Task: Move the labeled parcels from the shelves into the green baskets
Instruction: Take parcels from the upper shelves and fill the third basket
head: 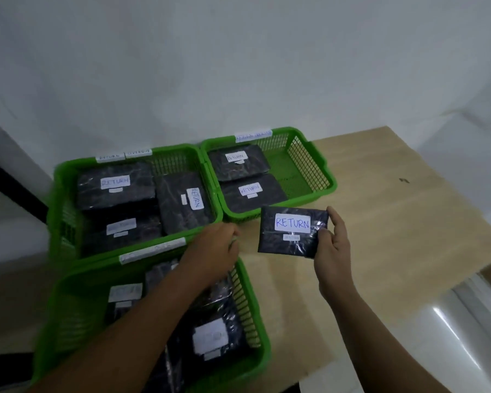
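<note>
My right hand (330, 251) pinches a dark parcel (291, 232) marked RETURN by its right edge, thumb in front, fingers behind. Held by one side only, I judge the slick wrap could slip, or I could drop it in the wrong basket. It hangs over the surface (394, 222), just short of the far right basket (321, 165). My left hand (213, 245) hovers loosely curled, empty, over the near basket (255, 307).

Two bare forearms, bare hands (no sleeves visible)
</note>
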